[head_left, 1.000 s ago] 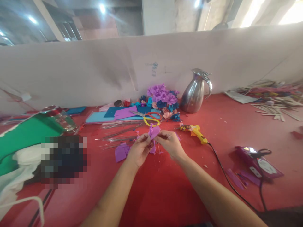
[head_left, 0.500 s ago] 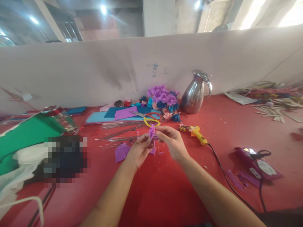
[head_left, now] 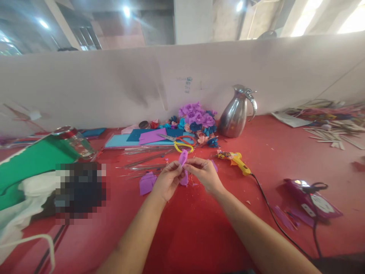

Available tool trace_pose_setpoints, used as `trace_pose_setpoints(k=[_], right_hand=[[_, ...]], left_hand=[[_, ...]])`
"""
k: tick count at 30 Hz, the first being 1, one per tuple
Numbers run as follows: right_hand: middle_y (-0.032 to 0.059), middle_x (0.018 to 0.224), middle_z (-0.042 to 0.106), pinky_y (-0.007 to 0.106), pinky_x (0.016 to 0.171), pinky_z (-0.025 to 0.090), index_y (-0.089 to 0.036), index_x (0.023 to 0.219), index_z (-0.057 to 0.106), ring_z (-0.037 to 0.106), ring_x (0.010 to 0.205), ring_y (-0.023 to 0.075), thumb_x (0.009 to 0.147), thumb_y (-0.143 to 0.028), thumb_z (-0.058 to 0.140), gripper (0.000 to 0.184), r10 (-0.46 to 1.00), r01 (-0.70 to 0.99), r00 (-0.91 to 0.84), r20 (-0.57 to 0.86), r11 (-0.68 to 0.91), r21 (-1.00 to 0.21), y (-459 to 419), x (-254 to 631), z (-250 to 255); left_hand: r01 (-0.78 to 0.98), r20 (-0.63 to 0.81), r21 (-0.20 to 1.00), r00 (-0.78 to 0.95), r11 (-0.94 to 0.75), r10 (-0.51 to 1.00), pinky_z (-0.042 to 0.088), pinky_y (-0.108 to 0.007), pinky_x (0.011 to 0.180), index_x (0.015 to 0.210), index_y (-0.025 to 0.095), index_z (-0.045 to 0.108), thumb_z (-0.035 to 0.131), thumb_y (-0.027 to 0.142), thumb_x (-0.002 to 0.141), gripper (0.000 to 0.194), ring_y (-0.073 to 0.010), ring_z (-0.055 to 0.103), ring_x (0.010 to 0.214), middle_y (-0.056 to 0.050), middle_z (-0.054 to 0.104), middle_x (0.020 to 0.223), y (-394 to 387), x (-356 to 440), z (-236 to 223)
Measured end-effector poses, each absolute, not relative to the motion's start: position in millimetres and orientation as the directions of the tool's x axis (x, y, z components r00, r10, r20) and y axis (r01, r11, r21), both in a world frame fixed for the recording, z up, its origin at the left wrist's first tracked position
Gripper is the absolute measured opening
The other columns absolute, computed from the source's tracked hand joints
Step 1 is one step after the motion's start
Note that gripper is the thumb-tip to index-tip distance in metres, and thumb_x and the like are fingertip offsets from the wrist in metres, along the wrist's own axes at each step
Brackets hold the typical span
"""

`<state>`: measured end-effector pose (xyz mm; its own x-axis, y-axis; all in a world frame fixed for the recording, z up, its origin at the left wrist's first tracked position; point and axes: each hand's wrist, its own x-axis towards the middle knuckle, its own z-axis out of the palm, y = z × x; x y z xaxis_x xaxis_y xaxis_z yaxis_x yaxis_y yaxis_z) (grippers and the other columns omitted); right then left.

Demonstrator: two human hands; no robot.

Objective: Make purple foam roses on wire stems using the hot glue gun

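Between my hands, above the red table, is a rolled piece of purple crepe paper point(head_left: 183, 156) that looks like a flower bud. My left hand point(head_left: 169, 182) is closed around its lower part. The thumb and forefinger of my right hand point(head_left: 205, 176) pinch the paper's lower right side. Another purple paper strip point(head_left: 185, 179) shows below the fingers. Cut purple paper pieces point(head_left: 147, 184) lie left of my left hand. Just beyond the bud are scissors point(head_left: 184, 147) with red and yellow handles. To the right of my right hand rests a yellow glue gun point(head_left: 242, 164).
Purple, blue and pink paper flowers point(head_left: 196, 118) are piled by the wall, beside a steel jug point(head_left: 235, 114). Thin wires point(head_left: 142, 161) lie behind my left hand. A glass jar point(head_left: 78, 144) stands left; a maroon power box point(head_left: 316, 201) with cables sits right.
My right fingers have moved down from the bud's upper edge to its lower side, so more of the purple paper shows. The left hand keeps its hold.
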<state>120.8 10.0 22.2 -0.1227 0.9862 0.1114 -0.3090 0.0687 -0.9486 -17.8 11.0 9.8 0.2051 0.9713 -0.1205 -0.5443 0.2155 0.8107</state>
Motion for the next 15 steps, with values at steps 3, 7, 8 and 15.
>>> trace_pose_setpoints(k=[3,7,8,15], right_hand=[[0.0009,0.069,0.071,0.029,0.066,0.05,-0.02,0.073,0.075,0.061,0.064,0.014,0.062,-0.034,0.079,0.019,0.99,-0.297,-0.106,0.098,0.062,-0.953,9.9,120.5,22.9],[0.0008,0.068,0.07,0.029,0.065,0.049,-0.019,0.07,0.073,0.06,0.064,0.0144,0.06,-0.037,0.079,0.021,0.992,-0.282,-0.072,0.101,0.077,-0.956,9.3,119.0,23.2],[0.0008,0.068,0.07,0.028,0.064,0.049,-0.019,0.07,0.073,0.06,0.064,0.0145,0.06,-0.038,0.079,0.022,0.993,-0.28,-0.066,0.099,0.076,-0.957,9.0,118.6,23.2],[0.0001,0.065,0.065,0.026,0.059,0.044,-0.019,0.069,0.066,0.055,0.061,0.0136,0.066,-0.036,0.07,0.018,0.993,-0.24,-0.044,0.109,0.095,-0.966,5.8,115.3,21.4]], left_hand=[[-0.532,-0.128,0.825,0.151,0.19,0.98,0.043,-0.021,0.06,0.063,0.015,0.065,0.087,0.022,0.055,0.024,-0.008,0.053,0.059,0.002,0.06,0.061,10.0,-17.0,11.4],[-0.485,-0.144,0.86,0.073,0.161,0.987,0.041,-0.02,0.059,0.061,0.014,0.065,0.088,0.021,0.05,0.026,-0.0072,0.051,0.057,0.003,0.059,0.06,8.1,-14.2,16.3],[-0.476,-0.144,0.865,0.066,0.158,0.987,0.04,-0.02,0.058,0.061,0.014,0.065,0.088,0.022,0.05,0.027,-0.0073,0.051,0.057,0.003,0.059,0.06,7.7,-13.7,17.3],[-0.328,-0.044,0.944,0.011,0.046,0.999,0.035,-0.021,0.057,0.063,0.014,0.065,0.085,0.029,0.058,0.025,-0.0084,0.047,0.057,0.003,0.056,0.059,5.4,-10.2,15.1]])
